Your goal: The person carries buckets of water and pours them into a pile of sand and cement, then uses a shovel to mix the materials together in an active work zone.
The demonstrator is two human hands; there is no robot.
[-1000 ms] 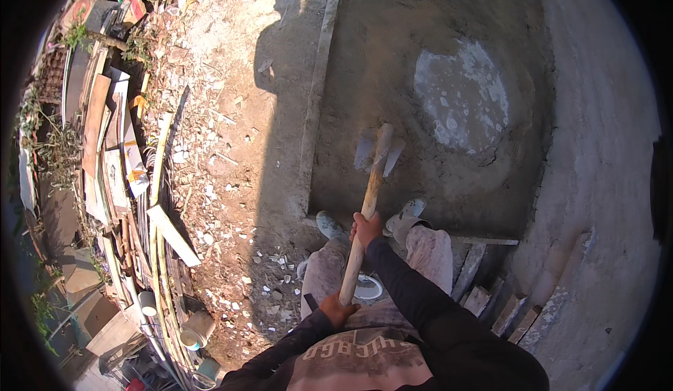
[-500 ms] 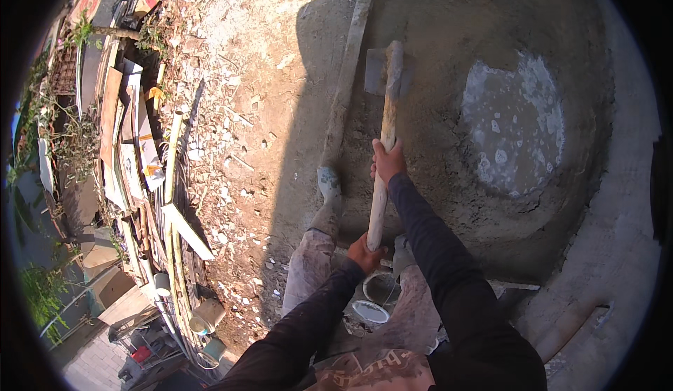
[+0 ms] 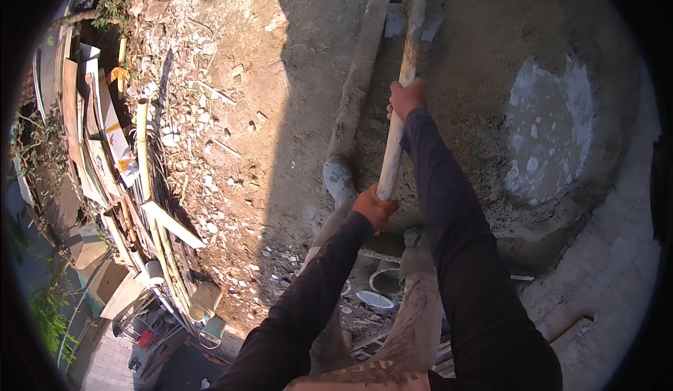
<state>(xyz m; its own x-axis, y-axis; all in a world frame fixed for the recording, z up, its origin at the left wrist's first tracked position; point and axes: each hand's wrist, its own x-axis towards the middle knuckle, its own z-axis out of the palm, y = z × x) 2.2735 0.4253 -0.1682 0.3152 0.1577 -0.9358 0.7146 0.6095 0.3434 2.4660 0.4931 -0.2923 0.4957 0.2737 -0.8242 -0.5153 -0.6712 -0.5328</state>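
A long-handled hoe [image 3: 392, 159] with a pale wooden shaft stretches away from me. My left hand [image 3: 376, 209] is closed round the near end of the shaft. Farther up, my right hand [image 3: 408, 99] grips it as well. The flat metal blade shows on both sides of the handle's far end, against wet grey mortar [image 3: 466, 75]; whether it touches the surface I cannot tell. To the right, a hollow in the mortar holds a milky puddle [image 3: 550, 135]. A long, dirt-covered plank [image 3: 361, 65] borders the mortar on the left.
My boot [image 3: 339, 178] stands at the plank's near end. Buckets [image 3: 386, 279] sit by my legs. Rubble [image 3: 210, 117] covers the sunlit ground at left, beside a pile of boards and poles [image 3: 105, 124]. A pale concrete strip [image 3: 610, 251] curves along the right.
Both hands and the hoe have moved farther from me, the blade now higher in view beside the plank. My view has shifted, and my left foot has stayed near the plank's end.
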